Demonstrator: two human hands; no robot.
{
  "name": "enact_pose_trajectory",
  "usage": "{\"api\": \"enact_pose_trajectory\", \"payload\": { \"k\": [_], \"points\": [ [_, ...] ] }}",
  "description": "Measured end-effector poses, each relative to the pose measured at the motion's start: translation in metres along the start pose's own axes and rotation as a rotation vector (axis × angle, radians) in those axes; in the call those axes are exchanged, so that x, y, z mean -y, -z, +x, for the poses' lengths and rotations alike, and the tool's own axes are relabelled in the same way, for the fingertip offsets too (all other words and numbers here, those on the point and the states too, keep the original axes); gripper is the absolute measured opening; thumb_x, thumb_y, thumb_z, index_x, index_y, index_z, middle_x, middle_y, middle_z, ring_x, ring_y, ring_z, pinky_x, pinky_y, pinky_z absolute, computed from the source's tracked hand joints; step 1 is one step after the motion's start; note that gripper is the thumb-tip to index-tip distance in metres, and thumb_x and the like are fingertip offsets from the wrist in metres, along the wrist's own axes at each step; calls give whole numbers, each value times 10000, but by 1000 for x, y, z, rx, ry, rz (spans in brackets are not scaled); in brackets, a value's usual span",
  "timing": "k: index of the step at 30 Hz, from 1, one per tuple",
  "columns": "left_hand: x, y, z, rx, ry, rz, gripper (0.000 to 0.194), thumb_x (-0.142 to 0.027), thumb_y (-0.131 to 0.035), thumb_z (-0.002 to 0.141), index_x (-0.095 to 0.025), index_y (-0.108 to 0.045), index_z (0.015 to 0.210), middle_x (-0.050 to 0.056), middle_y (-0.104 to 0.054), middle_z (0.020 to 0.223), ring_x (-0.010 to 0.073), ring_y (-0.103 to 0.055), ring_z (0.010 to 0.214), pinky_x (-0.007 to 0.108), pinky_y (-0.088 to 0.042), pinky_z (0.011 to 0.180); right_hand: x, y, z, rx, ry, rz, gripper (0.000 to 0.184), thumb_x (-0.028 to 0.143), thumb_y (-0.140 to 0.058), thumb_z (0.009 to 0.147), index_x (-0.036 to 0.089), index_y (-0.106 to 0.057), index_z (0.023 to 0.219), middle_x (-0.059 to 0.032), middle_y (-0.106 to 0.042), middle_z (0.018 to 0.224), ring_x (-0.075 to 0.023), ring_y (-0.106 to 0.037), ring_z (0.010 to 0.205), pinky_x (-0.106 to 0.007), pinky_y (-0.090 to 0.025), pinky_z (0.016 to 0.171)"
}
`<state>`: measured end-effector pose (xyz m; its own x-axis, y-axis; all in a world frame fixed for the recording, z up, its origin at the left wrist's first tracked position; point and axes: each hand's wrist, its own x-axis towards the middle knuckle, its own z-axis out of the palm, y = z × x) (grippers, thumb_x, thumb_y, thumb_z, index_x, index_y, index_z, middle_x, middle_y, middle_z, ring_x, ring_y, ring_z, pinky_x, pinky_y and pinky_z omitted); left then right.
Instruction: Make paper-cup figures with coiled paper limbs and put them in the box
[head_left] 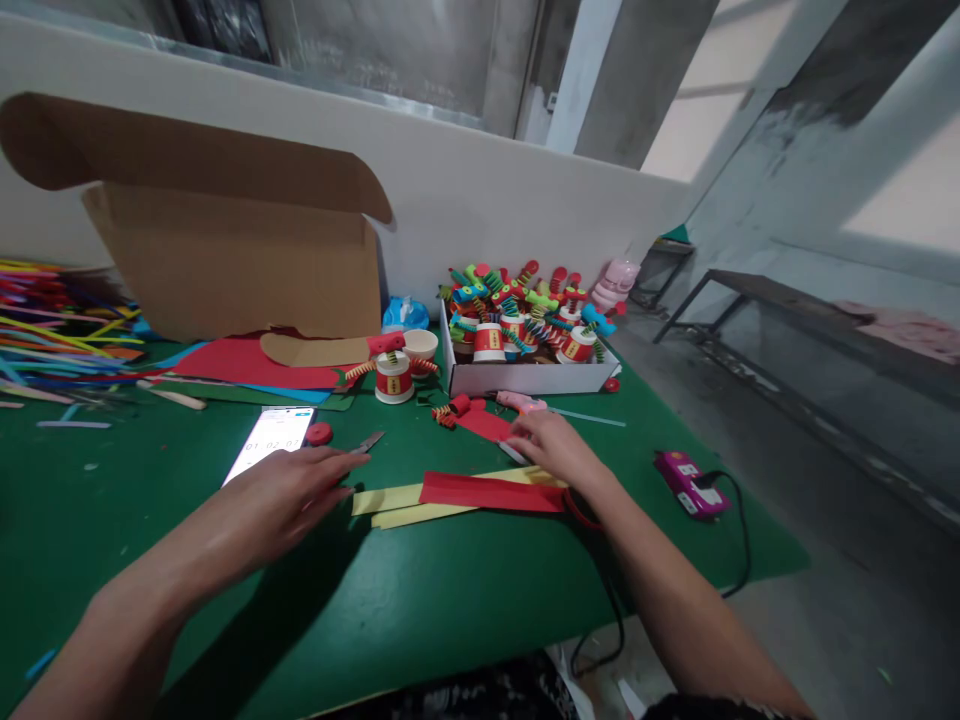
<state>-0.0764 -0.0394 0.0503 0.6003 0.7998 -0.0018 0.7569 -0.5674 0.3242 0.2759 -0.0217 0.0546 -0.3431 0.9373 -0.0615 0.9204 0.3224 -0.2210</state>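
Note:
My left hand (296,492) hovers beside the phone (268,440), fingers stretched out and thumb apart, holding nothing visible. Just past its fingertips shows a small pointed metal blade (369,442). My right hand (553,445) bends its fingers down at the edge of a red paper piece (484,425); a small white thing (513,453) shows under them, and what they grip is hidden. Between the hands lie a red paper strip (491,492) and yellow paper strips (397,508), overlapping. A red loop handle (581,510) sits partly under my right wrist.
A white box (532,377) holds several paper-cup figures with coiled limbs. Another cup figure (394,378) stands left of it. A pink glue gun (521,402), a magenta box with a cord (690,485), cardboard (247,260) and colored strips (60,330) surround the work area.

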Motion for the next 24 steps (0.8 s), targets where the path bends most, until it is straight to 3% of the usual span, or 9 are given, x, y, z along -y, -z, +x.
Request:
{"api": "enact_pose_trajectory", "payload": {
  "k": [3, 8, 13, 15, 17, 21, 24],
  "points": [
    [-2, 4, -1, 8, 34, 14, 422, -351, -369, 949, -229, -564, 1303, 102, -660, 1223, 290, -620, 1065, 410, -467, 858, -7, 1, 7, 120, -176, -144, 289, 365, -535, 901, 181, -716, 772, -102, -701, 804, -230, -621, 777, -310, -410, 699],
    [-5, -3, 0, 0, 15, 54, 431, -335, -382, 921, -222, -593, 1278, 106, -671, 1207, 290, -635, 1021, 397, -489, 836, 3, -11, 10, 173, -240, -211, 298, 399, -560, 870, 193, -670, 685, -87, -681, 721, -191, -588, 645, -294, -350, 617],
    [-4, -7, 1, -24, 9, 36, 430, -355, -393, 904, -238, -616, 1253, 105, -682, 1181, 277, -646, 990, 375, -511, 816, 0, 14, 12, 12, -144, 0, 264, 331, -536, 886, 186, -594, 672, -48, -679, 776, -147, -567, 657, -247, -325, 584],
    [-5, -6, 3, -27, 0, 31, 426, -350, -395, 902, -229, -624, 1240, 111, -689, 1155, 273, -650, 975, 368, -513, 812, -4, 29, 15, -114, -148, 104, 233, 338, -538, 890, 184, -575, 719, -22, -660, 721, -133, -550, 633, -231, -317, 569],
    [-9, -4, 6, -20, -3, 29, 422, -343, -390, 903, -221, -630, 1228, 116, -694, 1131, 271, -657, 953, 365, -516, 797, -5, 35, 22, -151, -157, 166, 260, 363, -528, 903, 182, -554, 718, -3, -632, 650, -123, -539, 595, -222, -313, 554],
    [-21, 0, 11, 18, 2, 23, 415, -333, -372, 916, -225, -619, 1232, 112, -677, 1167, 275, -658, 983, 376, -513, 800, -6, 17, 40, -18, -196, 104, 210, 298, -567, 879, 179, -563, 707, -12, -645, 665, -123, -568, 577, -219, -325, 538],
    [-26, 0, 10, 32, 3, 19, 407, -336, -383, 916, -245, -609, 1242, 100, -664, 1198, 268, -650, 1024, 370, -509, 824, -8, 0, 48, 19, -240, 3, 90, 275, -624, 843, 193, -623, 805, -43, -706, 846, -146, -626, 666, -221, -359, 564]
  ]
}}
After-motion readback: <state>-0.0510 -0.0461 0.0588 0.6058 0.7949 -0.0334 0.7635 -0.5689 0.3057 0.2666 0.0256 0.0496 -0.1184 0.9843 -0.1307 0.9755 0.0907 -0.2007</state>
